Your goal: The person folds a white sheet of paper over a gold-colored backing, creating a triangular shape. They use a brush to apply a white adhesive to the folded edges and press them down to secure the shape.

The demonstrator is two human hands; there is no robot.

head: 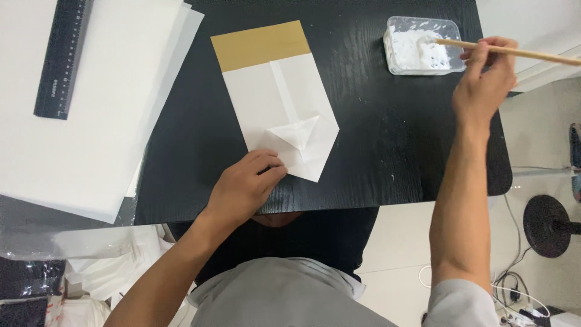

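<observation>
A folded paper bag [281, 100], white with a tan band at its far end, lies flat on the black table [375, 133]. My left hand [245, 184] presses down on the bag's near corner, fingers curled. My right hand [484, 79] holds a thin wooden stick [514, 51] whose tip dips into a clear plastic tub of white paste [420, 45] at the table's far right.
A stack of large white sheets [91, 109] covers the left side, with a black ruler [63, 57] lying on it. Plastic bags sit on the floor at lower left. A round black stand base [548, 225] and cables lie on the floor at right.
</observation>
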